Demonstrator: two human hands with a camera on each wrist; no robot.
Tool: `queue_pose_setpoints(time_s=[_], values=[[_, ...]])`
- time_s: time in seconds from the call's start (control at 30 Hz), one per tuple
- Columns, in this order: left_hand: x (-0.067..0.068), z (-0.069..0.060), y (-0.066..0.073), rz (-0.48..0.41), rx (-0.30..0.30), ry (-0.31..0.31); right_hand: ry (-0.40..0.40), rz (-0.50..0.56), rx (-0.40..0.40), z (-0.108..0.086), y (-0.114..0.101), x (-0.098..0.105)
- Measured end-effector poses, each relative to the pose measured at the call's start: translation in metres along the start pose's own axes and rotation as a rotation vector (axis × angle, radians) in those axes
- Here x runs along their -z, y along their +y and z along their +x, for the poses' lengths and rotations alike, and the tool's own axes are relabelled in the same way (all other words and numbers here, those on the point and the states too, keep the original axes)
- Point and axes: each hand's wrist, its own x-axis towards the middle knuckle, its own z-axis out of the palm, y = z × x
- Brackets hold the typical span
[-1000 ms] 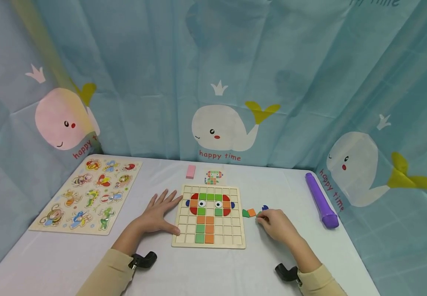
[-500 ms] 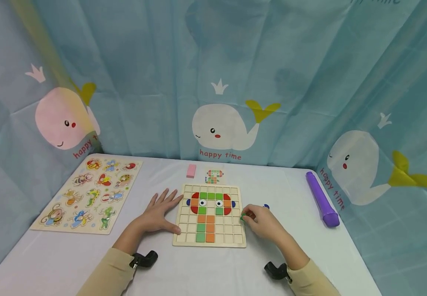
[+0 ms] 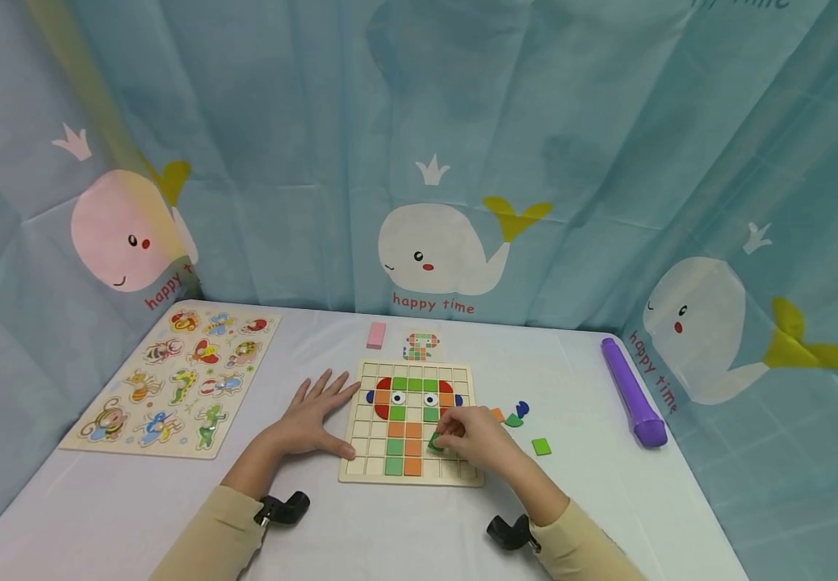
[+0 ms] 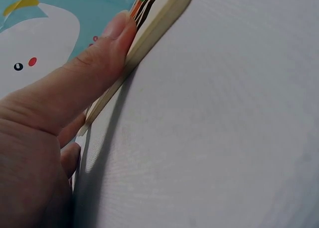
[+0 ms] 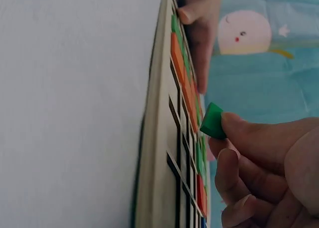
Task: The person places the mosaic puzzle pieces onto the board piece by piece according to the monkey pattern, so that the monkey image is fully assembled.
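Observation:
My left hand (image 3: 310, 424) rests with spread, straight fingers along the left edge of a wooden grid board (image 3: 361, 472). In the left wrist view its thumb (image 4: 94, 63) touches the board's edge. Over the right half of the board, my right hand (image 3: 480, 436) pinches a small green tile (image 5: 213, 120) between thumb and finger. The tile appears just above the grid, right of the orange tiles (image 3: 412, 449); its full shape is partly hidden. Set into the board are red, green, orange and blue pieces and two eye tiles (image 3: 429, 399).
Right of the board lie a green square tile (image 3: 541, 446), a green curved piece (image 3: 513, 420), an orange tile (image 3: 497, 415) and dark blue pieces (image 3: 522, 409). Behind it are a pattern card (image 3: 421, 346) and pink block (image 3: 375, 336). An insect puzzle (image 3: 172, 387) and purple microphone-shaped object (image 3: 633, 395) flank it.
My right hand has picked up the green tile from the loose pieces and moved left over the board, uncovering pieces on the table. My left hand has stayed in place.

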Motion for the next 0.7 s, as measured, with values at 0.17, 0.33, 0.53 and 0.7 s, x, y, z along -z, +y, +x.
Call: queue_pose_setpoints(time_s=[0.17,0.33,0.53,0.7], values=[[0.000,0.000,0.001,0.003,0.002,-0.004,0.011,-0.017,-0.002,0.004,-0.004,-0.009],[0.000,0.000,0.002,-0.001,0.002,-0.009,0.019,-0.058,-0.038,0.006,-0.005,-0.012],[0.001,0.000,0.002,0.001,0.004,-0.006,-0.020,-0.086,-0.048,0.006,-0.007,-0.014],[0.001,0.000,0.001,-0.002,-0.003,0.001,-0.009,-0.084,-0.052,0.005,-0.006,-0.016]])
